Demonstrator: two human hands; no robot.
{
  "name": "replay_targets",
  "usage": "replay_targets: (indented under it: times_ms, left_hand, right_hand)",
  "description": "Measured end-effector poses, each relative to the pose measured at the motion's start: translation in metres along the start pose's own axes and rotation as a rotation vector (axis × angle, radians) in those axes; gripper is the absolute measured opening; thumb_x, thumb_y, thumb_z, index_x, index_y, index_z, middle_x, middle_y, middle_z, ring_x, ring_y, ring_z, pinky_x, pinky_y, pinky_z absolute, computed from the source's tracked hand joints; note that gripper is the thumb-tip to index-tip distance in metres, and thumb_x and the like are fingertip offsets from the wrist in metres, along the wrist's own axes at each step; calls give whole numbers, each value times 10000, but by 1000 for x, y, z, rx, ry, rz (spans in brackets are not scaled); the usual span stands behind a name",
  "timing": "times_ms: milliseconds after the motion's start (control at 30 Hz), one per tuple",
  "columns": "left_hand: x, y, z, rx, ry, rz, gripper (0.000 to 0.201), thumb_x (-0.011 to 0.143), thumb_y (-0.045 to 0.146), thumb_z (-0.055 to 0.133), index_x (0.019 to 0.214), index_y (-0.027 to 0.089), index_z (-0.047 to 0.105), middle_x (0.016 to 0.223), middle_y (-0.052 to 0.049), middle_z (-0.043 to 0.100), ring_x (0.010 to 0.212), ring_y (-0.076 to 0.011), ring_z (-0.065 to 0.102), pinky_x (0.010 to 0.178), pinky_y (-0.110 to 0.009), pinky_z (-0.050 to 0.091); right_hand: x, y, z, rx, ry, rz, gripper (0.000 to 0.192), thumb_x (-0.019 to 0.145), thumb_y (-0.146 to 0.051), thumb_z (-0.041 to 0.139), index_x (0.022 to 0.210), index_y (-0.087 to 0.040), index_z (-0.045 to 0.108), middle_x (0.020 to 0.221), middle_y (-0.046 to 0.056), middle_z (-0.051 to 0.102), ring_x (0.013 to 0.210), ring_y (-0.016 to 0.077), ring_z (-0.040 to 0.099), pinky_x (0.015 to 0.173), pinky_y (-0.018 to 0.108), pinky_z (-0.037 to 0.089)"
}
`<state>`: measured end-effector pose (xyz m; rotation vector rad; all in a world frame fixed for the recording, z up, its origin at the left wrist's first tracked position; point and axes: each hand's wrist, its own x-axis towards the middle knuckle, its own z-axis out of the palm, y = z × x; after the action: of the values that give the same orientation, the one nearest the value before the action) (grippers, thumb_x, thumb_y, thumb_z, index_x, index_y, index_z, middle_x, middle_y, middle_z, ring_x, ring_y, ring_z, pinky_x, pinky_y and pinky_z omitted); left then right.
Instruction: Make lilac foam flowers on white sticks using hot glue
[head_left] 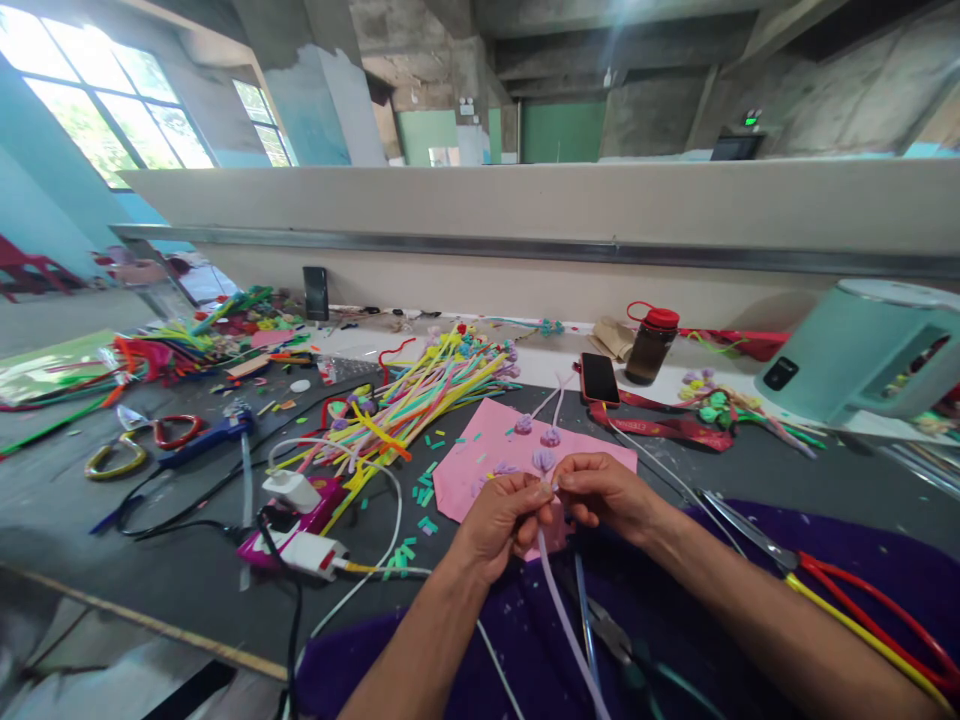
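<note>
Both hands on lilac pipe cleaner, flower-end up, stem toward the viewer

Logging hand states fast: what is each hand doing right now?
Left hand: closed, pinching the pale lilac fuzzy pipe cleaner near its top.
Right hand: closed, fingertips pinching the same pipe cleaner below its small purple curled flower head.

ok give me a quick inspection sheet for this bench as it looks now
surface: dark table, pink sheet, green snippets scattered.
job's things: lilac pipe cleaner with curled tip.
clutter: pipe cleaner pile, blue scissors, red-handled scissors, phone, bottle.
grippers: left hand and right hand both pinch the lilac pipe cleaner.
cables: white charger, white and black leads tangled.
surroundings: beige partition, windows, teal appliance.
</note>
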<state>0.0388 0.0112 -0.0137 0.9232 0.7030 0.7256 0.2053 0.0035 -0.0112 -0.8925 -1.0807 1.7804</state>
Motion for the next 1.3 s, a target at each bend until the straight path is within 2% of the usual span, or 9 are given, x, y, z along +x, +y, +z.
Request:
replay_targets:
  times_ms: [133,233,333,567,867,1067,1167,1233,1300]
  left_hand:
    - [0,2,0,-5,12,2,273,667,331,667,527,117,572,314,62,427,222,-12,254,257,-153,164]
    - [-1,4,0,-15,38,3,252,628,309,692,531,111,568,402,30,530,225,-3,279,251,-154,162]
    - [-1,5,0,-5,53,-13,243,614,302,699,541,112,565,446,14,572,230,-4,300,250,-153,168]
    - [-1,6,0,-6,31,-11,237,607,296,698,540,116,559,432,23,558,233,-4,307,253,-150,168]
    - [-1,6,2,12,30,-49,274,645,330,683,539,120,543,384,47,496,222,1,266,257,-149,152]
    - [0,9,-3,-8,79,8,269,656,332,675,561,119,540,409,57,486,235,16,225,265,-144,93]
    - [-1,14,-5,-22,108,26,279,645,339,675,550,122,529,408,62,475,239,17,220,265,-146,92]
    - [-2,17,-5,-44,110,33,267,638,328,678,557,124,527,399,70,466,241,16,225,266,-144,98]
    - [-3,18,-5,-69,96,35,251,633,312,683,572,125,528,403,70,478,241,16,236,266,-141,111]
  right_hand:
    - [0,-1,0,-2,39,-7,173,650,-252,701,658,-122,587,424,-49,509,320,43,405,317,141,264]
    - [1,0,0,34,-6,3,181,645,-255,699,637,-121,579,403,-59,482,300,32,361,309,144,220]
    - [1,2,0,61,-50,5,202,634,-277,708,636,-122,579,391,-66,461,293,27,329,311,154,192]
    - [2,6,-1,72,-94,-1,226,629,-308,720,677,-125,597,423,-71,459,296,18,302,328,165,172]
    - [-3,-3,1,4,-66,-15,182,664,-277,690,687,-118,605,476,-56,495,332,24,369,348,162,207]
    - [-15,-30,-1,-428,181,-167,221,760,-360,574,734,-142,597,458,-56,490,364,65,429,359,179,255]
    - [-30,-40,-9,-744,184,-210,220,801,-352,519,754,-155,605,523,-31,530,449,94,483,421,201,325]
    - [-43,-38,-15,-1084,160,-224,177,789,-318,536,781,-166,627,672,8,606,584,129,549,530,235,382]
    - [-54,-30,-20,-1414,146,-175,225,739,-322,597,913,-182,629,832,44,639,703,178,581,616,276,395]
